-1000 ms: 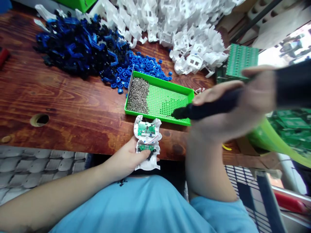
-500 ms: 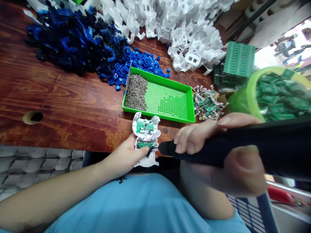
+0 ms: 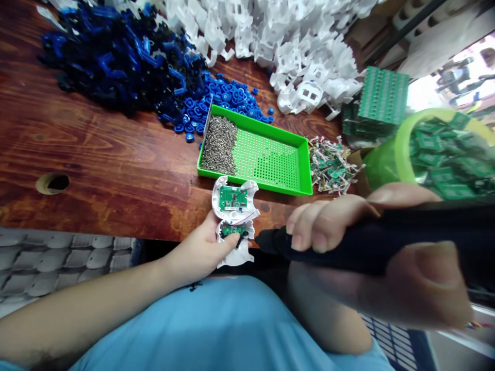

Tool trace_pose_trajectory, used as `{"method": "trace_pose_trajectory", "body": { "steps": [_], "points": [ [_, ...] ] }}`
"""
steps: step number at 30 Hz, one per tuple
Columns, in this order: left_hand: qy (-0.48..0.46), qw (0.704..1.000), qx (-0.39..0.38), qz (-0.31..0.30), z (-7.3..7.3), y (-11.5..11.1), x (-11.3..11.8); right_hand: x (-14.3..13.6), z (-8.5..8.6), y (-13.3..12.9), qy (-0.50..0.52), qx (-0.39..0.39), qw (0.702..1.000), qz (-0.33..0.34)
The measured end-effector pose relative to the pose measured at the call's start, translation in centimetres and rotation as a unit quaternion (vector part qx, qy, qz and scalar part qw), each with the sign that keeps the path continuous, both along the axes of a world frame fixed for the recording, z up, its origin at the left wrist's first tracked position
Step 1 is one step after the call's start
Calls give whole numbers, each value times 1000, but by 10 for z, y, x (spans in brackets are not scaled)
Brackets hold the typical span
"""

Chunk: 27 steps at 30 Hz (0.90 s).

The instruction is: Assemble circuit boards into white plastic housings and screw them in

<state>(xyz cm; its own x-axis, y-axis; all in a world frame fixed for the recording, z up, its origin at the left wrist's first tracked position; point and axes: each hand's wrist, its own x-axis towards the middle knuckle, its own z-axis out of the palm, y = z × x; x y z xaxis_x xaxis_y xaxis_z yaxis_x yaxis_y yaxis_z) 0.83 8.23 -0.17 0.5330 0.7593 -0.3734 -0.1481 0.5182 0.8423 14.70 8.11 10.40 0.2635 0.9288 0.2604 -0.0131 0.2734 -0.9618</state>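
Note:
My left hand (image 3: 209, 239) is closed on a white plastic housing (image 3: 236, 256) in two halves, held at the table's front edge with the thumb pressing inside the lower half. One green circuit board (image 3: 233, 198) sits in the upper half, and a smaller board (image 3: 231, 230) with a black part lies in the lower half. Wrapped in my right hand (image 3: 328, 221) is a black electric screwdriver (image 3: 363, 239), held level, its nose pointing left. That nose is close to the lower half's right side; whether the bit touches it I cannot make out.
Behind the housing stands a green perforated tray (image 3: 305, 172) with small screws (image 3: 219, 147). Blue buttons (image 3: 232, 98), blue-black parts (image 3: 116, 62) and white shells (image 3: 309, 67) are heaped behind. To the right are wired boards (image 3: 333, 162), stacked circuit boards (image 3: 382, 98) and a green bucket (image 3: 402, 149).
The screwdriver in my right hand has pulled back slightly to the right, away from the housing. The upper half is tilted a little differently, showing its board more fully.

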Motion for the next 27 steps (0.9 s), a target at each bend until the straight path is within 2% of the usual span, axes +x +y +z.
{"method": "trace_pose_trajectory", "body": {
  "steps": [3,11,27],
  "points": [
    [23,1000,20,3,1,-1,-1,0,2,3,18,-16,1000,-7],
    [59,997,50,3,1,-2,-2,2,-1,8,30,-17,999,27],
    [68,997,32,5,-2,-3,-1,5,0,9,24,-12,1000,-16]
  ]
}}
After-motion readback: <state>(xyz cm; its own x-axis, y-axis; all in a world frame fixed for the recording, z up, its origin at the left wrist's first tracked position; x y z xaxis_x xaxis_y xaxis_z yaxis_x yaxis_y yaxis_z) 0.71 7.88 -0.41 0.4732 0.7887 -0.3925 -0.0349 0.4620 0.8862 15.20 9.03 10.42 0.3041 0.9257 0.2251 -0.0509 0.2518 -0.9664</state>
